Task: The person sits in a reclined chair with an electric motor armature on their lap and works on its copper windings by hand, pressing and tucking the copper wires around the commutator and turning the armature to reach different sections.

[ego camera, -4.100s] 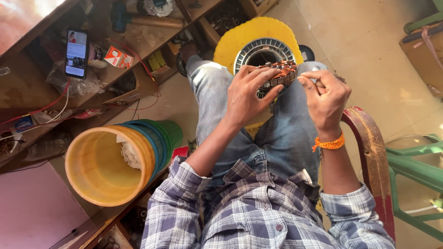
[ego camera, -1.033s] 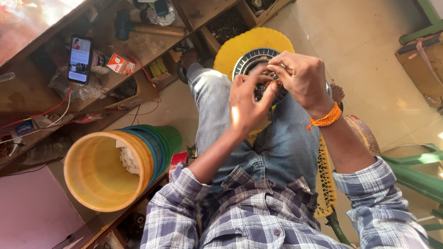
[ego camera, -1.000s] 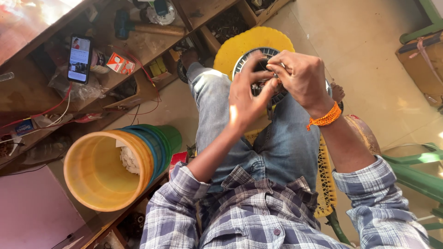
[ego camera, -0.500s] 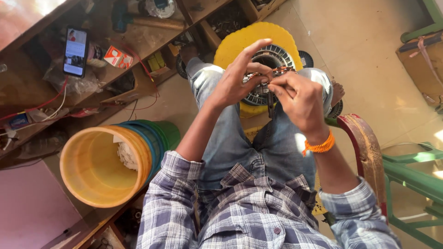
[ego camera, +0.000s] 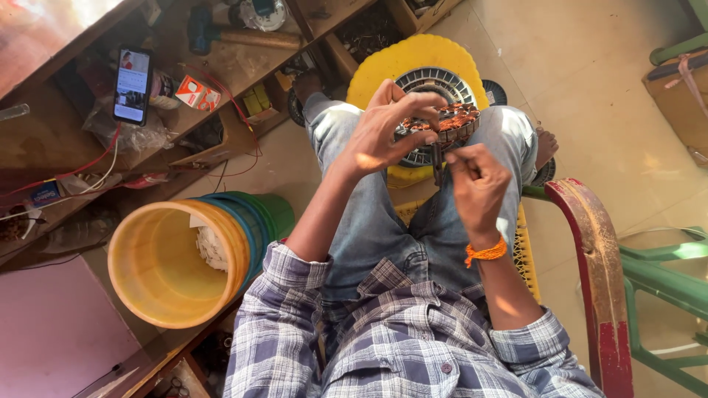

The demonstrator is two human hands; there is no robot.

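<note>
Both hands (ego camera: 383,133) pinched on copper-wound stator (ego camera: 450,121).

Left hand (ego camera: 380,136) perhaps hides stator (ego camera: 446,121).

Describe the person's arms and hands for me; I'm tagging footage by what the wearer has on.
Both hands are bare, with no gloves or rings visible. The left hand has nothing at its wrist; the right hand has an orange thread band tied at its wrist. Both forearms are uncovered, with the blue-grey and white checked shirt sleeves rolled up to about the elbows.
</note>
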